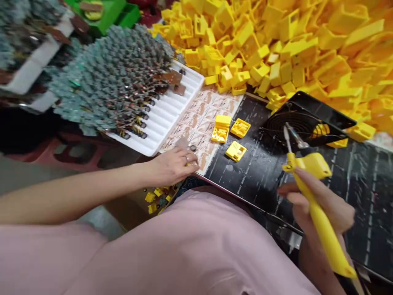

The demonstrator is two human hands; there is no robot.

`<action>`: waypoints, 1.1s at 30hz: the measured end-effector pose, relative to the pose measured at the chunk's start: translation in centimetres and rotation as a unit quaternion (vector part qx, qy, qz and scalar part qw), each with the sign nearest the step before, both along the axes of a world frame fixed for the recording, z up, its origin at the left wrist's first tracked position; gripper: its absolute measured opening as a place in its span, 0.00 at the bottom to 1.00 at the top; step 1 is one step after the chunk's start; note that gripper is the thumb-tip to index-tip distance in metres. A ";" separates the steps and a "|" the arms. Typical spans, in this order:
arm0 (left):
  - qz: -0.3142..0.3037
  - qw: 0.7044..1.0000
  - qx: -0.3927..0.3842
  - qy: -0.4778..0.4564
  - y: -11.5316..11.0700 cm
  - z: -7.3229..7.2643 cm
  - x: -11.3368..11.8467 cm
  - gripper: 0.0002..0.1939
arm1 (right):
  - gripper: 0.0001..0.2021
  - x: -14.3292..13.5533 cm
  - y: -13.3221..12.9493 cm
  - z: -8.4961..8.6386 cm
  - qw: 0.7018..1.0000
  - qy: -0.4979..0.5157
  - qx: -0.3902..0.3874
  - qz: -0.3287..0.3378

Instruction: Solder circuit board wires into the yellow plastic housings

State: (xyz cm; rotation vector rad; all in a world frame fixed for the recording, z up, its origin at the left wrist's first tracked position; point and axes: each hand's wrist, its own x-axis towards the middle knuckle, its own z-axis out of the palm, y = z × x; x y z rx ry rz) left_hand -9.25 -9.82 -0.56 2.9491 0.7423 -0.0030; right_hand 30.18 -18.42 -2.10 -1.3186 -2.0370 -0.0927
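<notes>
We see the heap of yellow plastic housings across the upper right of the frame, and the black worktop below it, from the centre to the lower right. At upper left we find the white ribbed tray, which carries many grey parts with thin wires; a green bin is behind them. Between tray and black surface lies a patterned sheet.

At right of centre there is a black square frame with a round wire grille. The soldering tool is in our right hand, at lower right; this grip is closed around the yellow handle, and the metal end points up, towards the frame.

Our left hand, near the centre, has curled fingers at the worktop's edge. Something small and yellow shows beneath them, but we cannot tell if the grip has hold of it.

Smallest, we notice three yellow cases on the worktop: the open case, the upper right case and the lower case.
</notes>
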 end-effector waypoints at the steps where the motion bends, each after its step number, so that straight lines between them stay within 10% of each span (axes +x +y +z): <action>1: 0.006 0.999 -0.027 0.032 -0.6 0.4 -0.9 0.14 | 0.14 -0.2 0.6 -0.1 0.999 -0.040 -0.019 0.029; 6: -0.015 0.965 -0.209 0.159 -0.3 3.3 -1.3 0.07 | 0.07 -3.0 3.8 -0.1 0.998 -0.027 -0.016 0.051; 11: 0.132 0.990 -0.025 0.045 6.8 3.4 5.3 0.18 | 0.19 -7.1 7.5 -1.9 0.993 -0.054 0.003 0.110; 15: 0.174 0.983 -0.053 -0.005 10.9 1.9 9.3 0.27 | 0.10 -8.1 8.2 -3.1 0.995 -0.054 -0.006 0.086; 23: 0.062 0.995 -0.067 -0.037 7.6 -0.5 8.7 0.25 | 0.10 -7.3 3.6 -2.3 0.999 0.015 -0.029 0.026; 29: 0.095 0.992 -0.085 0.008 8.3 -0.1 6.6 0.30 | 0.14 -4.8 4.5 -2.7 1.000 -0.027 -0.003 0.012; 33: 0.004 0.998 -0.063 0.014 7.6 0.1 4.8 0.28 | 0.14 -3.4 5.2 -1.7 0.995 -0.064 -0.010 0.077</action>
